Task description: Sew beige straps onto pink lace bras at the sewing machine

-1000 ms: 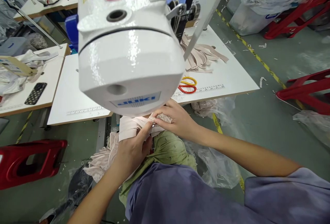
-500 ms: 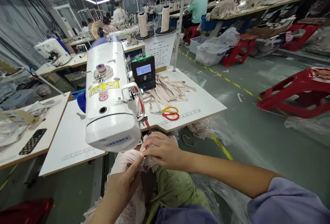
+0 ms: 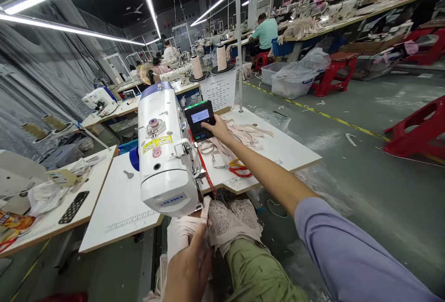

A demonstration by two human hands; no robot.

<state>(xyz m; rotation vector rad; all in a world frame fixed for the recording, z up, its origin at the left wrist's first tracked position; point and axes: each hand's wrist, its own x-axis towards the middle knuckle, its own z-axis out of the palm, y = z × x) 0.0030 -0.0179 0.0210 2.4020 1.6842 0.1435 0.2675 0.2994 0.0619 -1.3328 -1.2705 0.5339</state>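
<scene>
My right hand (image 3: pixel 220 131) is at the right edge of the sewing machine's control panel (image 3: pixel 200 116). Its thumb rests on the buttons below the lit screen, and the other fingers go partly out of sight behind the edge. Below the head of the white sewing machine (image 3: pixel 163 149), my left hand (image 3: pixel 189 265) is closed on pale beige fabric (image 3: pixel 179 235), which runs up to the needle area. The needle itself is hidden. A beige lace bra (image 3: pixel 238 223) hangs beside that hand, over my lap, and seems joined to the fabric.
Scissors (image 3: pixel 239 168) with red and yellow handles lie on the white table (image 3: pixel 292 149), by a heap of beige straps (image 3: pixel 248 133). Thread cones (image 3: pixel 221 59) stand behind. A dark phone-like object (image 3: pixel 73 207) lies on the left table. Red stools (image 3: pixel 417 130) stand at right.
My right hand has left the fabric and moved up to the control panel. My left hand still grips the fabric. The lace bra now shows openly, and the view has tilted up.
</scene>
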